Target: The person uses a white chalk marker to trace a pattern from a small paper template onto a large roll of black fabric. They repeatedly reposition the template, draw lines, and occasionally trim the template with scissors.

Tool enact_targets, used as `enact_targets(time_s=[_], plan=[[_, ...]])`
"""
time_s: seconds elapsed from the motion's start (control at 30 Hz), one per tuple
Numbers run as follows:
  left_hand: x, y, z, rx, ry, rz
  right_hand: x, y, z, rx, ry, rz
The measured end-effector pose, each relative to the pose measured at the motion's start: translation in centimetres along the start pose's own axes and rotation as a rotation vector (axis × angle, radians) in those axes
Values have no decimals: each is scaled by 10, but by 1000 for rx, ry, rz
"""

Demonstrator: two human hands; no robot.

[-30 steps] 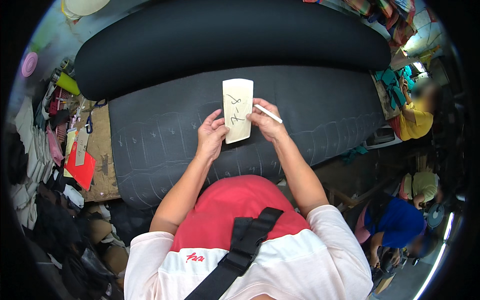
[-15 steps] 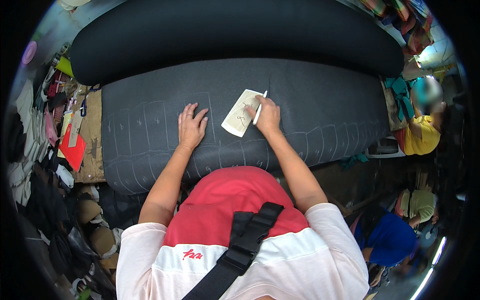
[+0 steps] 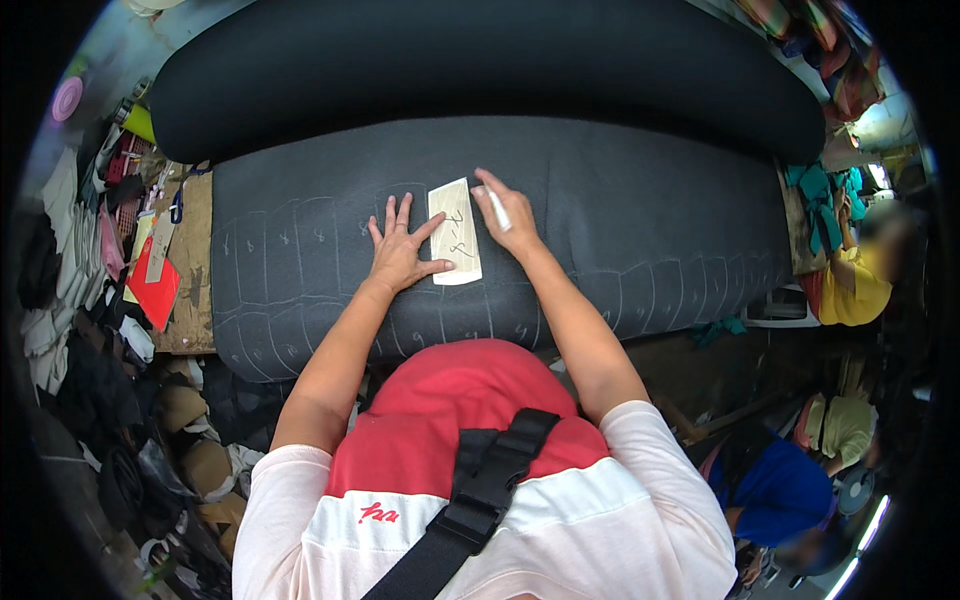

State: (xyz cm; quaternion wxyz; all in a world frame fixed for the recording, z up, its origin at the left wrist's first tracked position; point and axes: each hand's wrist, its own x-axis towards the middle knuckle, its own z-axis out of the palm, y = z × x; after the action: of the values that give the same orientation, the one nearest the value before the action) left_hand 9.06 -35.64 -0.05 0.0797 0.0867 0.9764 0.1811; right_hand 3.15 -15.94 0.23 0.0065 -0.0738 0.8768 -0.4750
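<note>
A pale, nearly rectangular card template (image 3: pixel 460 260) with dark handwriting lies on black fabric (image 3: pixel 640 200) marked with rows of chalked outlines. My left hand (image 3: pixel 397 255) rests flat to its left, fingers spread; the thumb and a fingertip reach over the card's left edge. My right hand (image 3: pixel 512 222) is just off the card's right edge, closed around a white marking pen (image 3: pixel 499 211). Its forefinger points up and away from me. The pen's tip is hard to make out.
A thick roll of black fabric (image 3: pixel 480 60) stretches along the far side. On the wooden table edge (image 3: pixel 190 300) at left lie a red card (image 3: pixel 155 290) and scissors (image 3: pixel 178 205). Heaped cloth (image 3: pixel 60 270) lies beyond. Other people, one in a yellow shirt (image 3: pixel 858 285), are at right.
The card has shifted left and turned more upright, now against my left hand, whose fingers have spread onto it. My right hand, still with the pen, has moved slightly left, off the card.
</note>
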Motion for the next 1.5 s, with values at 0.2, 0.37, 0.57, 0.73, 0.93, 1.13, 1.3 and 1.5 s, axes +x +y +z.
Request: enact_targets(time_s=[0.2,0.37,0.57,0.73,0.93,1.13,1.3,1.5], plan=[[0,3,1,-3,3,-40,26,-7,19,181,63,19],[2,-1,1,-40,-11,-35,36,-21,36,-33,-51,3],[1,-2,2,-60,-2,-31,48,-9,18,92,164,228],[2,-2,4,-49,-1,-26,25,-10,12,-40,115,-12],[3,10,-10,-42,-68,-71,-80,-13,-16,-163,-122,23],[34,32,-35,138,-260,4,-90,-19,19,462,-478,233],[40,40,-38,166,-285,11,-92,-1,-13,231,-207,486],[51,38,-73,-188,146,254,-62,-24,-70,521,-38,330]])
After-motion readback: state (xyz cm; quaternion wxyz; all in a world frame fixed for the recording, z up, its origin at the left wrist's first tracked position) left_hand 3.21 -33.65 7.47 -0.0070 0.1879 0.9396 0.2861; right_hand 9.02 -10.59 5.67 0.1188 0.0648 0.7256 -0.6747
